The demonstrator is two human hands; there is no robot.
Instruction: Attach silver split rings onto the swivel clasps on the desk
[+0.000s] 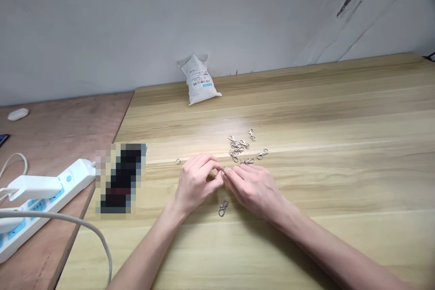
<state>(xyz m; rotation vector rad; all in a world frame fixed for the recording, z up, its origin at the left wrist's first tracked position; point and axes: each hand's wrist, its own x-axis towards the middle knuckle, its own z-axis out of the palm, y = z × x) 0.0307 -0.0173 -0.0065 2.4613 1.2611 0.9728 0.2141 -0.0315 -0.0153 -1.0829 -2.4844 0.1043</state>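
Note:
My left hand and my right hand meet fingertip to fingertip over the light wooden table. Both pinch a small silver metal piece, too small to name surely; it looks like a ring or clasp. Several silver lobster clasps lie scattered just beyond my right hand. One finished-looking clasp lies between my wrists, nearer to me. A single small ring lies to the left of my left hand.
A white pouch with a barcode label stands at the back against the wall. A white power strip with plugs and a grey cable sits at left on a reddish board. A blurred dark object lies beside it.

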